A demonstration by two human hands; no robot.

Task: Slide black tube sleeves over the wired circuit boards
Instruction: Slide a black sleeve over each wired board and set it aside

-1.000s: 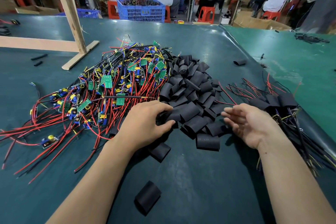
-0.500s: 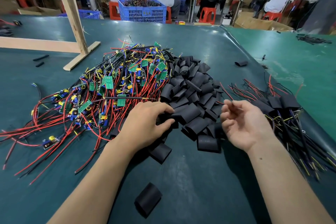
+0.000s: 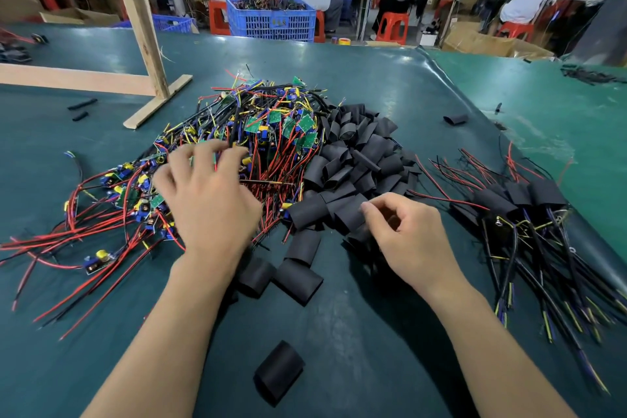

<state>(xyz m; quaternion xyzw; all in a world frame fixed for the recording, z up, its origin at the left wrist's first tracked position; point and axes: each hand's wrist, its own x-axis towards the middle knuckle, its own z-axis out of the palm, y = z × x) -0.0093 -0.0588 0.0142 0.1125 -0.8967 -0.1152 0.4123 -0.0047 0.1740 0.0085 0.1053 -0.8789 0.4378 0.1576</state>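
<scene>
Black sleeves | left hand moved onto boards | right hand curled

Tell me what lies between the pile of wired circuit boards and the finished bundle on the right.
In the head view, the heap of black tube sleeves lies between the circuit board pile and the sleeved bundle.

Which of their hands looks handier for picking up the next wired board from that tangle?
Probably the left hand. It is spread over the pile of wired circuit boards, fingers reaching into the red wires. The right hand sits curled at the heap of black tube sleeves, better placed for taking a sleeve.
</scene>
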